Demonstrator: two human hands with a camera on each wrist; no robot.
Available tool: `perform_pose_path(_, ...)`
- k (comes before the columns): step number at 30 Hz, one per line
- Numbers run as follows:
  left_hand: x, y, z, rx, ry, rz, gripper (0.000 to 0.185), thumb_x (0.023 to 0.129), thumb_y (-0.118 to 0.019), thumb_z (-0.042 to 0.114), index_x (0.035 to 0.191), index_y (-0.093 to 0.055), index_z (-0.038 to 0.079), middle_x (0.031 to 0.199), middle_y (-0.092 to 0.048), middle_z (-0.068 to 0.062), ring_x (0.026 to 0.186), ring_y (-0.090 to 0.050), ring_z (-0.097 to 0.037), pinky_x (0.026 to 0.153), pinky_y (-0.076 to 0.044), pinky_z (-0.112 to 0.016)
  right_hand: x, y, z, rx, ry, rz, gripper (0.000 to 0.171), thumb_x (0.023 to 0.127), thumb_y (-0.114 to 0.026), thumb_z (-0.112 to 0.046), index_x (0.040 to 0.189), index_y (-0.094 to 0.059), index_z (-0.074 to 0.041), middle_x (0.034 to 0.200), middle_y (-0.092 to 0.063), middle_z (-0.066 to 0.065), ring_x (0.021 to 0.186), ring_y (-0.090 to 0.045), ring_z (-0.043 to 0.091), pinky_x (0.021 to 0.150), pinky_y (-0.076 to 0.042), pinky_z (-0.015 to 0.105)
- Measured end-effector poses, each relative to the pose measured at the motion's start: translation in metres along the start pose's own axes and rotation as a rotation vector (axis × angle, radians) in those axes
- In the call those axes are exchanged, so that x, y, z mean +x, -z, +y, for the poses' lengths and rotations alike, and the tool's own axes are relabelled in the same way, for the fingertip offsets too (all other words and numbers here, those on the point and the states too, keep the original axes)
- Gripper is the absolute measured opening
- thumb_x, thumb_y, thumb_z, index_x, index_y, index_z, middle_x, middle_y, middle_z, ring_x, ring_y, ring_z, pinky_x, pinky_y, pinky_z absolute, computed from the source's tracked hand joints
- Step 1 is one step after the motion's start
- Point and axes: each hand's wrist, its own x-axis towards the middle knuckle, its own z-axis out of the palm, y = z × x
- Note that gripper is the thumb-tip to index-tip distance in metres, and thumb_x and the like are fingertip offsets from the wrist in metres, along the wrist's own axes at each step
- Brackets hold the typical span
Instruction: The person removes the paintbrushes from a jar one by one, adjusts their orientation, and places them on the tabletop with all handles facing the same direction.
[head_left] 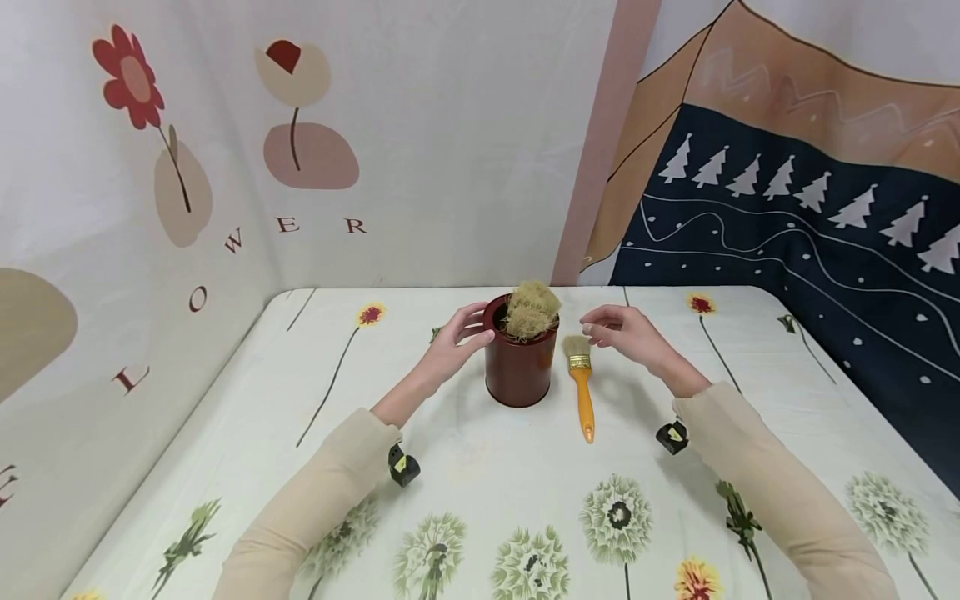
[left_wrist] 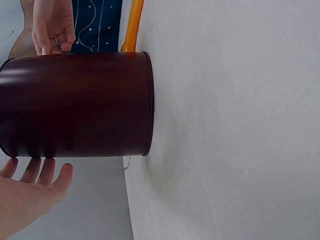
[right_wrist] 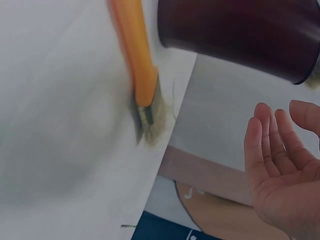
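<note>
Near the middle of the head view, a dark red can (head_left: 517, 367) stands upright on the counter (head_left: 480, 492). A fuzzy tan clump (head_left: 531, 309) sits in the can and sticks out over its top. What the clump is made of is hard to tell.

Just left of the can is the left hand (head_left: 459, 337). Its fingers are straight and loose, and the fingertips are at the can's rim and side. In the left wrist view the fingers (left_wrist: 40, 172) lie right by the can's wall (left_wrist: 75, 105), not curled round it.

Right of the can, the right hand (head_left: 622, 329) hangs in the air with soft, slightly bent fingers. It holds nothing. In the right wrist view its palm (right_wrist: 285, 190) is spread and bare.

Below that hand, a paintbrush (head_left: 580, 379) with an orange handle lies flat on the counter, just beside the can. Its pale bristles point to the top of the frame.
</note>
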Motion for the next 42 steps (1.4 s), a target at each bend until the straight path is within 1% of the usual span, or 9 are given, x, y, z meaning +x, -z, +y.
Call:
perform_pose_path(7,0.000,0.000,0.001,-0.002,0.001,0.002,0.050,0.090,-0.052,0.013,0.135,-0.030,0.004,0.130,-0.038,-0.016,0.119,-0.035,-0.027,0.093,-0.034,-0.039,-0.009,-0.005,-0.012,0.040,0.034,0.012,0.029,0.088,-0.055,-0.018,0.109,-0.056,0.001,0.102,-0.059,0.015,0.090,-0.055,0.035,0.079,-0.046,0.036)
perform_pose_path(13,0.000,0.000,0.000,-0.002,0.003,0.005,0.050,0.090,-0.052,0.014,0.135,-0.030,0.005,0.130,-0.038,-0.016,0.119,-0.035,-0.026,0.093,-0.035,-0.038,-0.015,-0.011,-0.021,0.087,0.083,0.011,0.025,0.087,-0.057,-0.016,0.106,-0.058,0.001,0.100,-0.059,0.016,0.083,-0.058,0.027,0.079,-0.046,0.039)
perform_pose_path(18,0.000,-0.001,0.000,-0.005,0.003,0.004,0.050,0.090,-0.052,0.014,0.135,-0.030,0.005,0.130,-0.038,-0.015,0.119,-0.035,-0.026,0.093,-0.035,-0.038,-0.019,-0.016,-0.029,0.091,0.138,0.015,0.024,0.086,-0.057,-0.014,0.105,-0.059,0.001,0.096,-0.059,0.017,0.079,-0.058,0.023,0.078,-0.046,0.039)
perform_pose_path(23,0.000,-0.001,0.000,-0.003,0.005,0.002,0.051,0.090,-0.052,0.014,0.135,-0.030,0.004,0.131,-0.037,-0.015,0.119,-0.035,-0.026,0.093,-0.034,-0.038,-0.021,-0.021,-0.037,0.083,0.187,0.017,0.024,0.085,-0.059,-0.014,0.105,-0.060,0.001,0.092,-0.061,0.013,0.079,-0.057,0.025,0.072,-0.048,0.034)
perform_pose_path(25,-0.001,-0.001,0.001,-0.003,0.007,0.002,0.051,0.090,-0.052,0.014,0.135,-0.030,0.004,0.131,-0.037,-0.016,0.119,-0.035,-0.026,0.093,-0.034,-0.038,-0.022,-0.024,-0.041,0.091,0.189,0.018,0.024,0.085,-0.060,-0.015,0.104,-0.060,0.000,0.090,-0.061,0.013,0.078,-0.057,0.024,0.069,-0.048,0.031)
perform_pose_path(29,0.000,-0.001,0.001,-0.005,0.007,0.003,0.051,0.090,-0.052,0.014,0.135,-0.030,0.005,0.130,-0.038,-0.016,0.119,-0.035,-0.026,0.093,-0.035,-0.038,-0.024,-0.029,-0.049,0.118,0.190,0.027,0.022,0.085,-0.060,-0.012,0.102,-0.060,0.002,0.087,-0.061,0.017,0.075,-0.057,0.024,0.065,-0.048,0.028)
perform_pose_path(33,0.000,-0.001,0.000,-0.004,0.002,0.003,0.051,0.090,-0.052,0.014,0.135,-0.030,0.005,0.130,-0.038,-0.016,0.119,-0.035,-0.026,0.093,-0.035,-0.038,-0.026,-0.034,-0.055,0.116,0.204,0.049,0.021,0.084,-0.060,-0.010,0.100,-0.059,0.003,0.085,-0.061,0.016,0.074,-0.056,0.022,0.065,-0.048,0.029)
perform_pose_path(37,0.000,-0.001,0.000,-0.001,0.002,0.002,0.051,0.090,-0.052,0.014,0.135,-0.030,0.005,0.130,-0.038,-0.015,0.119,-0.035,-0.026,0.093,-0.034,-0.038,-0.024,-0.040,-0.055,0.069,0.218,0.094,0.025,0.083,-0.063,-0.017,0.101,-0.060,0.000,0.083,-0.062,0.007,0.074,-0.056,0.018,0.065,-0.047,0.029)
perform_pose_path(42,0.000,-0.001,0.000,0.003,0.002,0.000,0.051,0.090,-0.051,0.015,0.135,-0.029,0.005,0.130,-0.037,-0.015,0.119,-0.035,-0.027,0.093,-0.034,-0.039,-0.020,-0.050,-0.053,0.025,0.248,0.173,0.028,0.080,-0.066,-0.022,0.099,-0.061,-0.002,0.081,-0.062,0.006,0.072,-0.057,0.017,0.064,-0.048,0.031)
